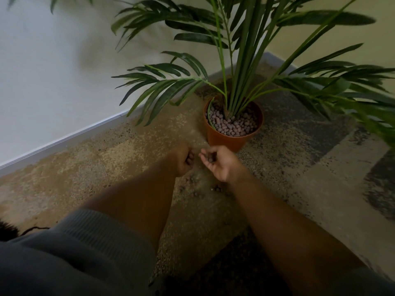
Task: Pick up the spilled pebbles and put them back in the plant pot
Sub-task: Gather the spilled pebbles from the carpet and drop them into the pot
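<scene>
An orange plant pot (226, 140) stands on the carpet in the corner, filled with pale brown pebbles (233, 126) around a palm's stems. My right hand (218, 162) is cupped palm-up just in front of the pot, with a few dark pebbles (210, 159) lying in it. My left hand (184, 159) hovers close beside it, fingers curled on pebbles near the fingertips. Several spilled pebbles (193, 183) lie on the carpet below and between my two hands.
The palm's long green fronds (162, 90) spread over the floor to the left and right of the pot. A white wall with a grey skirting board (64, 139) runs along the left. The mottled carpet (299, 189) extends to the right.
</scene>
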`<state>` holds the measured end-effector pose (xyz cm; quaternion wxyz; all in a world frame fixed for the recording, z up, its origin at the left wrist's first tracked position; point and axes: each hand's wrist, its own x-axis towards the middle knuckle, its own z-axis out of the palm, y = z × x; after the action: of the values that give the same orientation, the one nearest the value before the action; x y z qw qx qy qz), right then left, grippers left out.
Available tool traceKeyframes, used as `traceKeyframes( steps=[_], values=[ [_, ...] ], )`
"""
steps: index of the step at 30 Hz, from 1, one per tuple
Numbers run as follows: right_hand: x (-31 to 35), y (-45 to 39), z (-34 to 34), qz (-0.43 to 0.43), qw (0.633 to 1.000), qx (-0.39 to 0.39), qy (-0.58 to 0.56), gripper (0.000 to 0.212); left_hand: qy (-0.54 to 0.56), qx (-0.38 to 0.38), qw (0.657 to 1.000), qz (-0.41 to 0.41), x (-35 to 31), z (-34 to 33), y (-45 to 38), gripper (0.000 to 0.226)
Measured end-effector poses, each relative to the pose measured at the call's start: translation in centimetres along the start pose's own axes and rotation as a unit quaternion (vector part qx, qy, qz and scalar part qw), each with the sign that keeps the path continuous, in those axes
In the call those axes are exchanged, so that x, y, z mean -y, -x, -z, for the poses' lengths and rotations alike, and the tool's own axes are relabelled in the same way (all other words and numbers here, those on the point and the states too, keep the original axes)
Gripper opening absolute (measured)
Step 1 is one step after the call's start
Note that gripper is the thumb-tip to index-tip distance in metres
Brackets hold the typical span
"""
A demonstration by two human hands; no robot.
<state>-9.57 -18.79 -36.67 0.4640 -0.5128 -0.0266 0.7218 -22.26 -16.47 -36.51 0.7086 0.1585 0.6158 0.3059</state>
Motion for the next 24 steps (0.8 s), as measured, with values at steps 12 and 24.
traceKeyframes(
  steps=[12,24],
  values=[
    [7.6,3.5,-2.1,0.145,0.970,-0.033,-0.191,0.041,0.129,0.135,0.980,-0.071,-6.4,-7.3,2.6,0.037],
    [6.8,3.5,-2.1,0.144,0.973,-0.063,-0.167,0.045,0.154,0.132,0.976,-0.079,-6.0,-5.7,4.1,0.049]
  ],
)
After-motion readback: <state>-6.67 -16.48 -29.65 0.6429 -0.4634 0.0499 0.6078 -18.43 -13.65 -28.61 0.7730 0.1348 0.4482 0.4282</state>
